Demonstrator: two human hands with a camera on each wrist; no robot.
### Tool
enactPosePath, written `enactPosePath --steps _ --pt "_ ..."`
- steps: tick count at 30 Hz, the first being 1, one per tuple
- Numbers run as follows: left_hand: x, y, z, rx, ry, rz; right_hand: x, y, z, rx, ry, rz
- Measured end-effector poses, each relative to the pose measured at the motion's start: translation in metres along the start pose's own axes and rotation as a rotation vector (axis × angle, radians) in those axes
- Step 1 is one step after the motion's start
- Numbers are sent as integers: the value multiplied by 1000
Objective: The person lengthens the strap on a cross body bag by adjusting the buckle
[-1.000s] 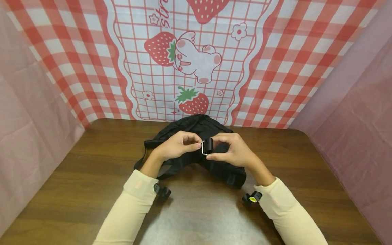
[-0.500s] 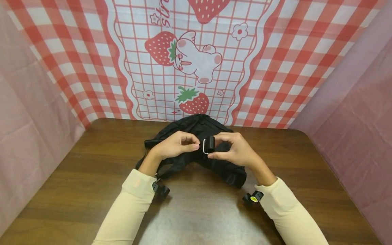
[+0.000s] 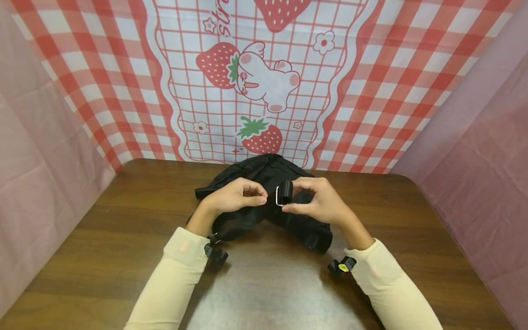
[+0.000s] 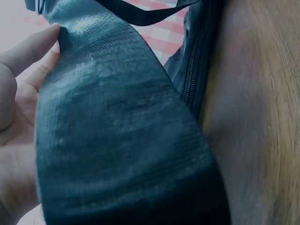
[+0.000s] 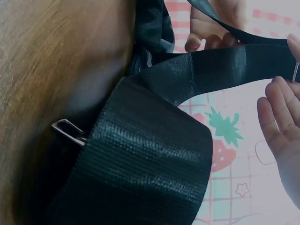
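Observation:
In the head view, my right hand (image 3: 315, 198) pinches a looped black webbing strap (image 3: 285, 192) with a metal rectangular buckle (image 3: 277, 196) at its left side. My left hand (image 3: 241, 196) faces it, thumb and fingertips together, a small gap from the buckle. Its thumb and finger pinch the edge of a wide black strap (image 4: 108, 108) in the left wrist view. The right wrist view has the strap (image 5: 218, 68) stretched across to the right hand (image 5: 281, 112). Both hands are above a black fabric bag (image 3: 264, 167).
Beneath the bag is a brown wooden table (image 3: 264, 275). A second metal buckle (image 5: 69, 132) hangs by another strap in the right wrist view. A zipper (image 4: 192, 77) runs along the bag. Behind stands a red-checked strawberry cloth (image 3: 264, 91), with pink curtains (image 3: 49, 137) at the sides.
The right hand has moved slightly right and up with the buckle. My left hand has drawn back a little to the left, so the gap between the hands has widened.

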State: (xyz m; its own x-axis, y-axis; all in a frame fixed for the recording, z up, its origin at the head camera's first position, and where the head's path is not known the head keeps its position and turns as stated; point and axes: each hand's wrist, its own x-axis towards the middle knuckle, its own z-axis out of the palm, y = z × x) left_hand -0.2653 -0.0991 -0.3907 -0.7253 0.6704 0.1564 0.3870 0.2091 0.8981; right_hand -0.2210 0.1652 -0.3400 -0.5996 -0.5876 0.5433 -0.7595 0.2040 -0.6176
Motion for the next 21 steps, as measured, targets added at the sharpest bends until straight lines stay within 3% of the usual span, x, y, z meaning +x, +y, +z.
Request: enactPosePath --steps 14,21 --pt "0 6 2 -52 -16 41 2 0 3 24 -58 -15" --pt "-1 2 0 -23 -36 -28 1 -1 1 26 -15 2"
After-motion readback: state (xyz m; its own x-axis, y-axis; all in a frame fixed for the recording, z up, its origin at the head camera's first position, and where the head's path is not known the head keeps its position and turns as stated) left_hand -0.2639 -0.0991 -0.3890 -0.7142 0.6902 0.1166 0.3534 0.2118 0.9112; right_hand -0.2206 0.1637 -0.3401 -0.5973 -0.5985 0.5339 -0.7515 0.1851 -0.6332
